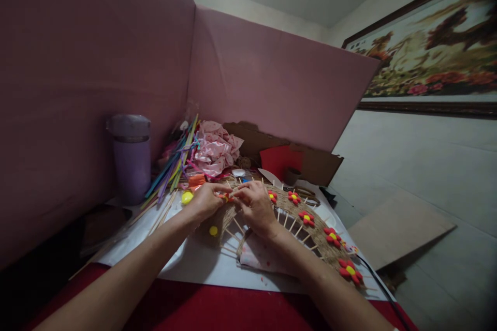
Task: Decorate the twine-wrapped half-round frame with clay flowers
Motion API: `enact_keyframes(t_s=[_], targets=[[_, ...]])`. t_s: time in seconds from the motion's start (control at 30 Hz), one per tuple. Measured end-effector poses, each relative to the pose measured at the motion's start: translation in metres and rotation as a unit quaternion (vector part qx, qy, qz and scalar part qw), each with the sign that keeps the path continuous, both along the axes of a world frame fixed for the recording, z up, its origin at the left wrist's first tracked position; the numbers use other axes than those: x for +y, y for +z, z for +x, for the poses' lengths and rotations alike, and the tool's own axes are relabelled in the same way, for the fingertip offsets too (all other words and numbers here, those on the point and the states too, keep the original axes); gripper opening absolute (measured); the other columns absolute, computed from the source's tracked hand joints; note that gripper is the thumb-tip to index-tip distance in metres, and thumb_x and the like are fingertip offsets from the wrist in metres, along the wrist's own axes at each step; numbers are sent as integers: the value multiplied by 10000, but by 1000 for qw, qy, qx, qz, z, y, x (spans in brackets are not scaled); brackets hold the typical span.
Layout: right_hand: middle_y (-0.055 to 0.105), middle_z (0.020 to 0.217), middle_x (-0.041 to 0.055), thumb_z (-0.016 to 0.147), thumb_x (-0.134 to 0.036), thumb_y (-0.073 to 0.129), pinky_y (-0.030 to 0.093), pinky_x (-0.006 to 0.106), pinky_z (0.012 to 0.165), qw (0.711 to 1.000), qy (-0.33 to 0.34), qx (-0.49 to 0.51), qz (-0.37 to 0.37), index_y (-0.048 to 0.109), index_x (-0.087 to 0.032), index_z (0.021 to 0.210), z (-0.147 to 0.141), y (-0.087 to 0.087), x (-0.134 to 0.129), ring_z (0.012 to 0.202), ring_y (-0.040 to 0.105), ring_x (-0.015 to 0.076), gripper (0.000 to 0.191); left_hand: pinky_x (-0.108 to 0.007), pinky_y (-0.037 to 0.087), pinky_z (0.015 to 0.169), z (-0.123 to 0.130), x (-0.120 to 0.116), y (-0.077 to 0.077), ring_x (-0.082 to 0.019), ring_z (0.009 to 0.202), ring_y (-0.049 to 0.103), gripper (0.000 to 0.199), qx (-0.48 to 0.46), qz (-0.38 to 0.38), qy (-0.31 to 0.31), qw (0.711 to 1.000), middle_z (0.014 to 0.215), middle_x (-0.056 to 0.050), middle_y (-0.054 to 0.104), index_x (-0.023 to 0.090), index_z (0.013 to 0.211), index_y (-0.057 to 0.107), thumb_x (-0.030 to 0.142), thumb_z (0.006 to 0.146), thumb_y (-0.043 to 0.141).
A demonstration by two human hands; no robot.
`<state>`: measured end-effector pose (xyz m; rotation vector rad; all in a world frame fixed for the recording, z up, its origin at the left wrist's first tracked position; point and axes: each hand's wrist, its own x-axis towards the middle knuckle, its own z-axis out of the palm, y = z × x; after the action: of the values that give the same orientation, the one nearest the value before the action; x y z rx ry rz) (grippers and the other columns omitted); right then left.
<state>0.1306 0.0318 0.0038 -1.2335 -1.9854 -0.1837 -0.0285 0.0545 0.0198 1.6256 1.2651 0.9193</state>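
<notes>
A fan-shaped piece of woven twine (320, 235) on thin wooden sticks lies on white paper. Red flowers with yellow centres (333, 237) sit along its right part. My left hand (207, 200) and my right hand (256, 207) meet over its upper left part, their fingertips pinched close together. Between them shows a small red and orange piece, partly hidden by the fingers. A yellow lump (187, 197) and an orange lump (196, 181) are just left of my left hand. Below it, a yellow disc (213, 230) rests near the weave's left end.
A purple lidded tumbler (132, 160) stands at the left. Coloured pipe cleaners (173, 165) and crumpled pink cloth (217, 148) are behind the hands. Scissors (308, 194) lie behind the weave, near a small brown pot (292, 175). A black cable (378, 279) runs down the right edge.
</notes>
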Motion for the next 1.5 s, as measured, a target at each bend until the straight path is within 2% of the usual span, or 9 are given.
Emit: enact_keyframes(t_s=[0.23,0.37,0.5,0.6,0.7,0.87,1.17,1.5], targets=[[620,901,28,753,-167,670,350,354,805,1000,-12,-13,-4,657,-223,741,-2,-2,1,921,471,209,59,-181,346,435,1,4,-3,-112,500,515,318,44,43,15,998,593,-17,635,118,940,706,154,631,642],[623,914,34,755,-215,682,350,355,812,1000,-7,-17,-8,661,-219,771,-2,-1,1,929,473,215,27,-191,377,460,0,7,-6,-129,546,554,310,33,42,20,998,651,-27,668,136,900,718,193,601,658],[620,929,44,759,-228,677,354,363,817,1000,-10,-19,-8,653,-216,800,-2,-1,0,938,476,223,49,-197,378,458,0,6,-7,-123,525,545,390,-7,48,14,999,651,-24,670,147,965,707,205,580,683],[617,915,41,770,-174,651,360,357,808,1000,-8,-24,-9,649,-217,771,-3,-1,0,932,478,218,43,-203,378,466,1,7,-9,-124,521,540,319,-17,52,-6,998,623,-21,660,139,898,723,230,596,672],[618,907,37,765,-138,641,364,356,809,1000,-9,-24,-9,639,-210,749,-4,-1,0,926,479,213,74,-215,394,503,2,10,-14,-144,576,568,238,15,73,-18,997,662,-36,673,134,800,730,252,613,642],[613,920,48,745,-162,666,365,373,835,1000,-12,-21,-8,629,-197,745,-4,-2,2,945,475,225,52,-237,418,577,6,13,-21,-180,682,609,252,98,132,0,986,732,-39,692,176,830,718,297,637,611],[610,934,50,761,-128,619,363,383,844,999,-1,-29,-18,614,-190,736,-4,1,6,956,467,224,67,-260,380,605,13,-9,-4,-211,767,620,193,226,150,86,959,790,-50,700,254,809,700,328,689,568],[607,945,49,778,-138,590,351,382,847,997,22,-76,-12,617,-191,770,-1,3,6,956,448,221,60,-265,356,579,15,-10,-3,-230,790,630,193,251,136,97,953,801,-46,707,275,815,687,346,710,541]])
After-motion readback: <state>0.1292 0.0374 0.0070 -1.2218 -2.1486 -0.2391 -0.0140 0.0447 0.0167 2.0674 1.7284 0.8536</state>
